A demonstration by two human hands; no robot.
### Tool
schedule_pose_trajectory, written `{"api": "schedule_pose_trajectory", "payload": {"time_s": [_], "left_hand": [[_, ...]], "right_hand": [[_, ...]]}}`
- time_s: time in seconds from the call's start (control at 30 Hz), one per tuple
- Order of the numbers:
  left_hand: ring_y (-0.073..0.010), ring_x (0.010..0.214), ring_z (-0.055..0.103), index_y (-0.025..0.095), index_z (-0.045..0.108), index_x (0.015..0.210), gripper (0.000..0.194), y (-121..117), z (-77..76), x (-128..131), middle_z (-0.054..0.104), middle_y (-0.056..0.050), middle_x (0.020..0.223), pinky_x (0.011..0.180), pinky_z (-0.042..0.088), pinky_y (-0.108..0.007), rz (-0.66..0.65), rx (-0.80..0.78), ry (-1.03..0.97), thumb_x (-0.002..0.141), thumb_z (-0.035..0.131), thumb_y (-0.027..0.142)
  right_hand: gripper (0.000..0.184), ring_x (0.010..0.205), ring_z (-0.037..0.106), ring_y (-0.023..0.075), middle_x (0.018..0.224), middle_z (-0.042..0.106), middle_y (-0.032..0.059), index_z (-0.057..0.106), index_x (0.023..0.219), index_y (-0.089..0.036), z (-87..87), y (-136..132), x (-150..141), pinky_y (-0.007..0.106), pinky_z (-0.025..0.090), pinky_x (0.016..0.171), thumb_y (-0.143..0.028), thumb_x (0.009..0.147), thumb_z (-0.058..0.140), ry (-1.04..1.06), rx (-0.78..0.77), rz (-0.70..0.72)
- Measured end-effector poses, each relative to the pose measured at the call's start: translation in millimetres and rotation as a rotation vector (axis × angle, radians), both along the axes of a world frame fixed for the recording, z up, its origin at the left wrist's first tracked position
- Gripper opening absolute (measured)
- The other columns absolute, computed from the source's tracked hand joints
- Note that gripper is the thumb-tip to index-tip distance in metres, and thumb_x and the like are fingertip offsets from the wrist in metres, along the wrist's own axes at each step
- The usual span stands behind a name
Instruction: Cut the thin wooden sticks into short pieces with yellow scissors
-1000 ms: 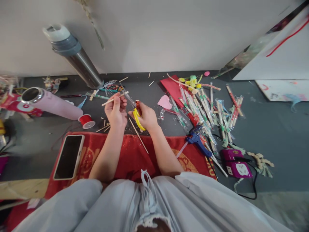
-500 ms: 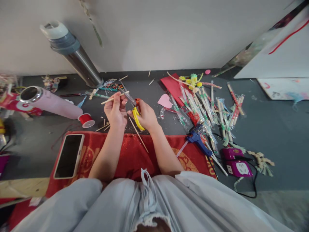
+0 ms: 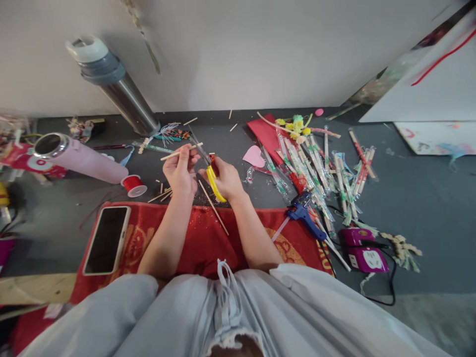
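Pinched between the fingers of my left hand (image 3: 182, 171) is a thin wooden stick (image 3: 171, 155), held at a slight slant above the table. My right hand (image 3: 225, 179) is closed round the yellow handle of a pair of scissors (image 3: 213, 183). Their metal blades point up and left, beside the right end of the held stick; whether they touch it I cannot tell. Below my hands a longer stick (image 3: 213, 207) lies partly on the red cloth (image 3: 208, 248). Short cut pieces of stick (image 3: 161, 195) are scattered left of my left wrist.
On the left are a phone (image 3: 106, 240), a red thread spool (image 3: 134, 185), a pink bottle (image 3: 84, 158) and a tall steel flask (image 3: 126, 94). To the right lie a blue glue gun (image 3: 305, 215), wrapped sticks (image 3: 310, 168), a pink paper heart (image 3: 254, 156) and a purple box with a cord (image 3: 364, 250).
Both hands have shifted very slightly right and down with the stick and the scissors. The scissor blades look a little closer together. Things on the table are where they were.
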State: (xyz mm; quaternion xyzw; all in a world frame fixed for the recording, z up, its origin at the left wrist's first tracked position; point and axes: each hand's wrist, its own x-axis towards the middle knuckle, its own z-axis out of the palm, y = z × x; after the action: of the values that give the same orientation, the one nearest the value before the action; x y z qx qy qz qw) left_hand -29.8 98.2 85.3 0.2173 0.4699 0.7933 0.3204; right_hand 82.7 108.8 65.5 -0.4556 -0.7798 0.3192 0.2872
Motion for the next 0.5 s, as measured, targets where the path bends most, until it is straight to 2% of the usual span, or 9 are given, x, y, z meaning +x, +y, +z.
{"api": "schedule_pose_trajectory", "payload": {"time_s": [0.23, 0.33, 0.4, 0.5], "left_hand": [[-0.0047, 0.053, 0.059, 0.016, 0.068, 0.075, 0.032, 1, -5.5, -2, 0.065, 0.003, 0.063, 0.055, 0.05, -0.016, -0.014, -0.001, 0.016, 0.067, 0.081, 0.044], [-0.0066, 0.058, 0.061, 0.017, 0.069, 0.08, 0.036, 3, -10.8, -3, 0.067, 0.001, 0.068, 0.058, 0.051, -0.019, -0.061, 0.0, 0.077, 0.068, 0.078, 0.05], [-0.0104, 0.07, 0.066, 0.019, 0.07, 0.087, 0.041, 4, -18.2, -5, 0.071, -0.002, 0.08, 0.066, 0.054, -0.022, -0.143, 0.015, 0.138, 0.07, 0.075, 0.056], [-0.0211, 0.108, 0.065, 0.024, 0.066, 0.109, 0.057, 6, -35.8, -6, 0.067, -0.008, 0.118, 0.089, 0.054, -0.033, -0.387, 0.024, 0.294, 0.071, 0.068, 0.066]], "right_hand": [[0.045, 0.064, 0.054, 0.0146, 0.073, 0.062, 0.0017, 0.054, 0.083, -0.019, 3.2, -3, -1, 0.025, 0.031, 0.059, -0.064, 0.084, 0.049, -0.023, -0.073, -0.035], [0.045, 0.063, 0.054, 0.0147, 0.071, 0.062, 0.0017, 0.055, 0.081, -0.019, 2.0, -2, -1, 0.024, 0.032, 0.06, -0.064, 0.084, 0.049, -0.036, -0.093, -0.057], [0.045, 0.063, 0.055, 0.0151, 0.071, 0.063, 0.0019, 0.056, 0.081, -0.019, 0.4, 0, 0, 0.024, 0.032, 0.06, -0.063, 0.086, 0.048, -0.046, -0.112, -0.081], [0.045, 0.066, 0.058, 0.0169, 0.073, 0.064, 0.0031, 0.058, 0.083, -0.019, -2.9, 4, 4, 0.025, 0.033, 0.061, -0.063, 0.087, 0.046, -0.058, -0.131, -0.116]]}}
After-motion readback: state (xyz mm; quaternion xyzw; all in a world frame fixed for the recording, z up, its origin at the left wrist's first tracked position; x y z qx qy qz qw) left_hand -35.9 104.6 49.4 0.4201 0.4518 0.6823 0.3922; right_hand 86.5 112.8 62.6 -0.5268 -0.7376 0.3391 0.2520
